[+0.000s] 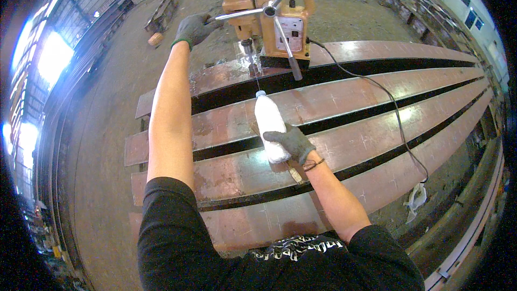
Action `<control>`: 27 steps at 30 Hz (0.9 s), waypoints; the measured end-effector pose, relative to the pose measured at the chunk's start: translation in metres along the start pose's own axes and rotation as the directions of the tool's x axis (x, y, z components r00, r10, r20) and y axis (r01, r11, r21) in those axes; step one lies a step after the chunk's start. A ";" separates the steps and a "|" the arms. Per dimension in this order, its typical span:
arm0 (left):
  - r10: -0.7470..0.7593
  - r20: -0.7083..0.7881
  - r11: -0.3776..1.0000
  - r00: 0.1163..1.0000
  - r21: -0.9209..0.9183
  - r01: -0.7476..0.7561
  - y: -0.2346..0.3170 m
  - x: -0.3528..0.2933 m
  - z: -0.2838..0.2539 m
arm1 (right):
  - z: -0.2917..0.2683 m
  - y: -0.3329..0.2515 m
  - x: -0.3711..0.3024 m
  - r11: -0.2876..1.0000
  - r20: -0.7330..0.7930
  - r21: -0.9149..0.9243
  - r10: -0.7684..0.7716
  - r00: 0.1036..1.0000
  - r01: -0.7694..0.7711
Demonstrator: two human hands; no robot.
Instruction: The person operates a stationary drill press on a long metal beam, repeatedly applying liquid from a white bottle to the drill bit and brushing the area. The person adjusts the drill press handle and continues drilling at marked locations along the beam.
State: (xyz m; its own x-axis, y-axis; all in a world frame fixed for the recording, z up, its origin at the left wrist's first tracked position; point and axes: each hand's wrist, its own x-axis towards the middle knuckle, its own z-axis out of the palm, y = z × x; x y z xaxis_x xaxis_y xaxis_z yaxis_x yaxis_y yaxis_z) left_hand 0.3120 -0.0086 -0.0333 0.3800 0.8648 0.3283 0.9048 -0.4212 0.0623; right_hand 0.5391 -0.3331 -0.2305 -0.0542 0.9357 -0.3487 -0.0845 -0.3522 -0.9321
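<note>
Bottle (268,126) of white liquid sits clamped in our gloved right hand (293,143), neck aimed past our fingers toward the drill (269,19); our left hand (195,28) grips its spoke handle (237,15).

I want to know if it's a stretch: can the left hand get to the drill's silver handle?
Probably yes. The gloved left hand already sits at the tip of the spoke handle on the magnetic drill, and nothing lies between them. The right hand holds a white bottle.

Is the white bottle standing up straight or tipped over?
Tipped. The right hand holds the white bottle slanted, its nozzle aimed at the drill bit, a thin stream leaving it.
</note>
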 end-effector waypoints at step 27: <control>-0.005 -0.040 0.998 0.999 -0.067 0.002 -0.003 -0.002 0.007 | 0.000 0.001 -0.003 0.996 -0.027 -0.072 -0.051 0.998 0.049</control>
State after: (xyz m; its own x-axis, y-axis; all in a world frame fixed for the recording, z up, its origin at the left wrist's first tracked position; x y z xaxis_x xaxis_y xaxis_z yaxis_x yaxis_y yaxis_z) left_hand 0.3098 -0.0073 -0.0407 0.3675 0.8552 0.3655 0.8908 -0.4366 0.1257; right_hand 0.5388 -0.3359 -0.2303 -0.0229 0.9527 -0.3031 -0.0148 -0.3035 -0.9527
